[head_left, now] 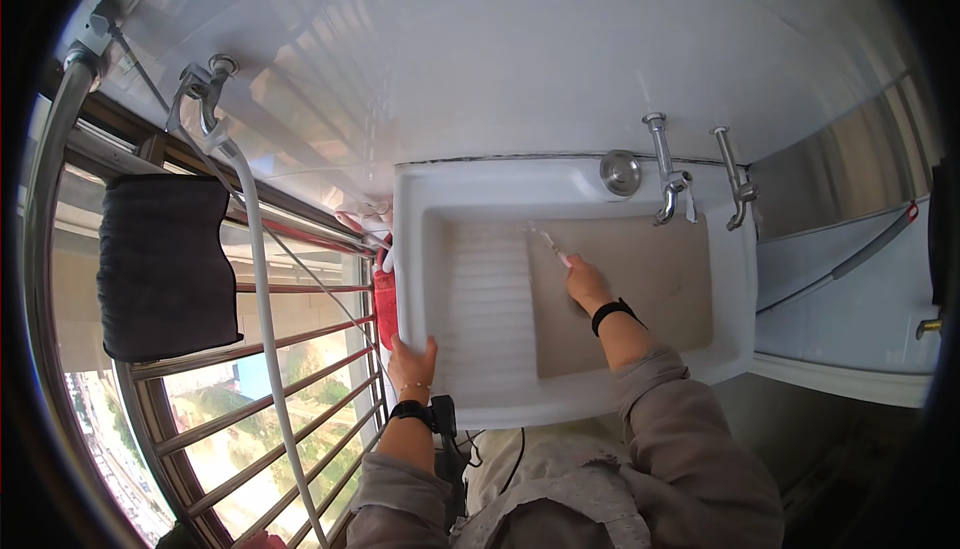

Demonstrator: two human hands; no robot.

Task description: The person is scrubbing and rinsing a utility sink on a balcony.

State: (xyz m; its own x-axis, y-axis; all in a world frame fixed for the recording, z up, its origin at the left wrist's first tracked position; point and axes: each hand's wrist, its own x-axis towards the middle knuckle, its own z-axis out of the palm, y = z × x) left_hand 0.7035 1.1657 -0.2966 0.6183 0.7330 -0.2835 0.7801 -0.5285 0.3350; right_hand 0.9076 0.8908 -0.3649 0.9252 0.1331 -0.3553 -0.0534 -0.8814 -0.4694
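A white laundry sink has a ribbed washboard slope on its left and cloudy, greyish-brown water in the basin. My right hand is closed round the pale handle of a slim toothbrush-like brush. The brush tip points up and left, over the far end of the washboard's right edge. At the sink's left rim, near the front corner, my left hand grips the edge, its thumb on the inner side and its fingers outside. Both wrists wear black bands.
Two metal taps and a round metal drain strainer are at the sink's back. Red cloth hangs beside the left rim. Farther left are window bars, a white hose and a dark grey cushion-like pad.
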